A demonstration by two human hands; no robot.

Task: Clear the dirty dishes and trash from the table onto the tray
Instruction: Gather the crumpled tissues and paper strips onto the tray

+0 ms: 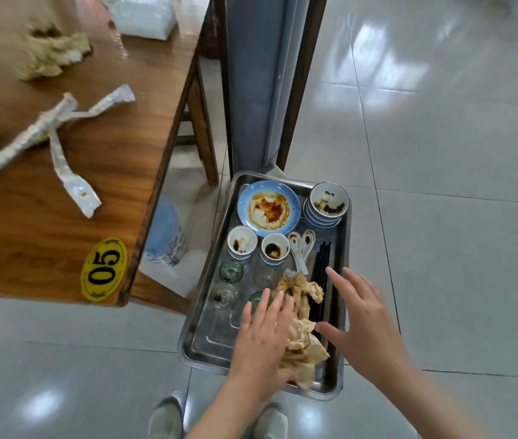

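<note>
A metal tray (207, 346) sits low beside the wooden table (118, 160). It holds a stained blue plate (268, 209), stacked bowls (327, 204), two small sauce cups (242, 242), white spoons (302, 245), black chopsticks (322, 264), small glasses (231, 270) and a heap of crumpled stained napkins (303, 331). My left hand (262, 340) lies flat with straight fingers on the napkins. My right hand (359, 318) hovers open just right of the heap, over the chopsticks. On the table lie white paper wrappers (61, 137) and more crumpled napkins (52, 52).
A yellow "05" sticker (104, 269) marks the table corner. A white tissue pack (143, 14) sits at the table's far edge. A blue-and-white bin (166, 232) stands under the table. A chair back (261, 74) rises behind the tray. Glossy tiled floor spreads to the right.
</note>
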